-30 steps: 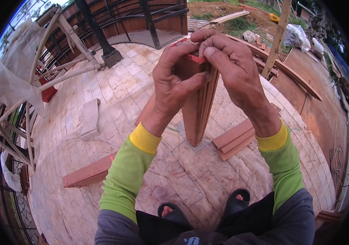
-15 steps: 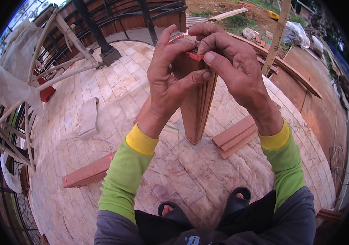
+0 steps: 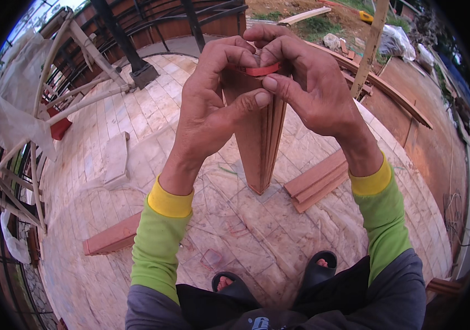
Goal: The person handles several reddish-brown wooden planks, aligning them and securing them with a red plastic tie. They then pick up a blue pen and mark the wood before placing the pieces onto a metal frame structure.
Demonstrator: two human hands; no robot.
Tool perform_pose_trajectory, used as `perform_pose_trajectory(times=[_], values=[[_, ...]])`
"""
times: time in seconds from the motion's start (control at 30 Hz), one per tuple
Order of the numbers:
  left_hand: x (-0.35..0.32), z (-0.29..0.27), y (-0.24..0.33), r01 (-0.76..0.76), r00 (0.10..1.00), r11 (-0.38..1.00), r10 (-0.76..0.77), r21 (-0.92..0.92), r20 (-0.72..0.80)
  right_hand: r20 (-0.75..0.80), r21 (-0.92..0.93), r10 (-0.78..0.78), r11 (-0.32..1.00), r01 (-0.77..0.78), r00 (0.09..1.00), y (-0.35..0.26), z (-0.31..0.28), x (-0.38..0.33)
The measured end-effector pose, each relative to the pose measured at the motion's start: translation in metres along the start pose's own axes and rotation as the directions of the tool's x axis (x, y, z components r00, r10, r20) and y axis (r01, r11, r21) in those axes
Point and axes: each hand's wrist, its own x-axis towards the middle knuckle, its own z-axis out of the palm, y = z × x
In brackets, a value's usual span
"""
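A bundle of reddish-brown wooden boards (image 3: 252,144) stands upright on the floor in front of me, their grooved edges facing right. Around its top runs a red strap (image 3: 262,70). My left hand (image 3: 205,96) is closed at the top left, its bent fingers on the strap and its thumb pressed to the boards below. From the right, my right hand (image 3: 320,82) pinches the strap between thumb and curled fingers. The fingers hide the far side of the strap and most of the bundle's top end.
Another bundle of boards (image 3: 318,179) lies to the right, and one more (image 3: 113,235) lies at the left. A pale slab (image 3: 116,158) rests farther back. Wooden poles with plastic sheeting (image 3: 17,99) stand at far left. Plastic sheet covers the tiled floor near my sandals (image 3: 318,269).
My left hand has shifted left and its raised fingers have curled in toward the strap. My right fingers have drawn closer to it, and the strap's near part now shows as a smooth red band.
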Motion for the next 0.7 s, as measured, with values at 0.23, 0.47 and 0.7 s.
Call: perform_pose_trajectory(times=[0.23,0.47,0.7], values=[[0.000,-0.006,0.005,-0.073,0.996,0.991,0.078,0.110,-0.041,-0.041,-0.028,0.007,1.000,-0.008,0.999,-0.005,0.012,0.005],[0.005,0.003,0.029,-0.171,0.984,0.748,0.163,0.641,0.073,-0.123,-0.014,-0.035,0.999,0.033,0.992,0.005,0.013,0.001],[0.006,0.005,0.035,-0.109,0.994,0.754,0.081,0.648,0.073,-0.005,0.343,0.044,0.939,-0.040,0.999,0.007,0.002,0.002]])
